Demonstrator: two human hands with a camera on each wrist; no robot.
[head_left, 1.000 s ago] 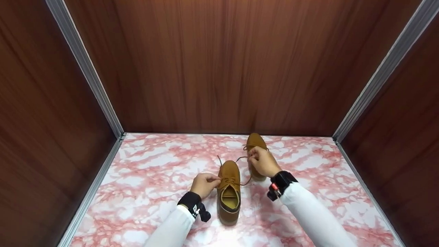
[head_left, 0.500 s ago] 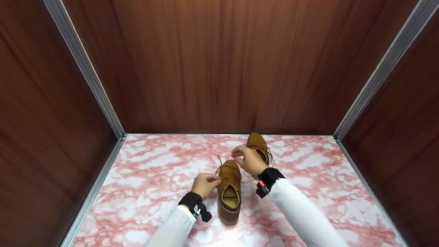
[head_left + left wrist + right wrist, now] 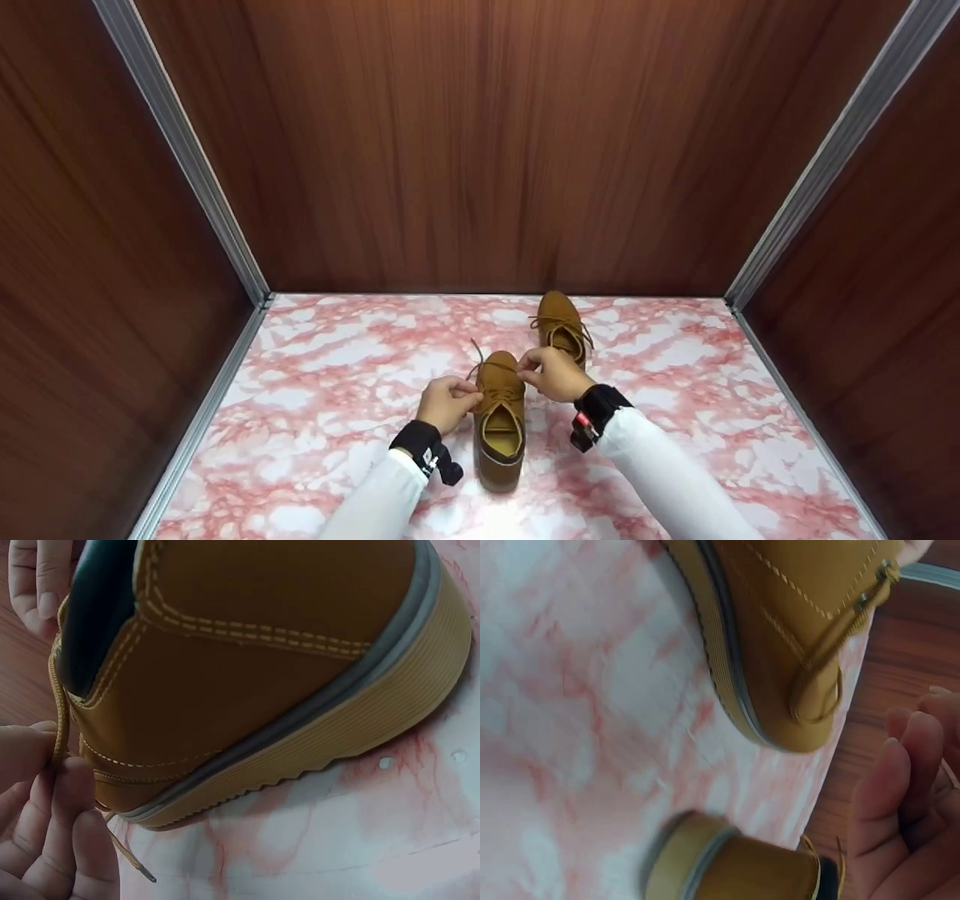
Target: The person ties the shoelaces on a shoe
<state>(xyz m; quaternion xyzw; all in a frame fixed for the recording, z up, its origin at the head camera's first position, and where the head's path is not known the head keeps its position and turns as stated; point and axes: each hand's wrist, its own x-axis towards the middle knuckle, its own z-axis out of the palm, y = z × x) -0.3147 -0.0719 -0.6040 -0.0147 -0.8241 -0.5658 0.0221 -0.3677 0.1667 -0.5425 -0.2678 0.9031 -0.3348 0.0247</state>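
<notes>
A tan lace-up shoe (image 3: 501, 375) stands on the surface with its toe pointing away from me. My left hand (image 3: 448, 405) is at the left side of its lacing. Thumb and forefinger pinch the shoelace (image 3: 61, 712) there, as the left wrist view shows. My right hand (image 3: 559, 373) hovers by the right side of the toe. In the right wrist view its fingers (image 3: 885, 780) are loosely bent, with no lace between them. The other shoelace end (image 3: 810, 675) lies in a loop over the toe. The second tan shoe (image 3: 556, 306) sits beyond my right hand, which partly covers it.
The pink-and-white marbled surface (image 3: 330, 420) is bounded by a wood-grain back panel (image 3: 480, 150) and side panels with metal edge strips (image 3: 187, 142). The second shoe's toe is close to the back panel. A loose lace tip (image 3: 142, 870) hangs beside the near shoe.
The right hand has let go of the lace it drew out toward the far shoe, and has come left and nearer. That lace now crosses the near shoe's toe. The left hand stays put.
</notes>
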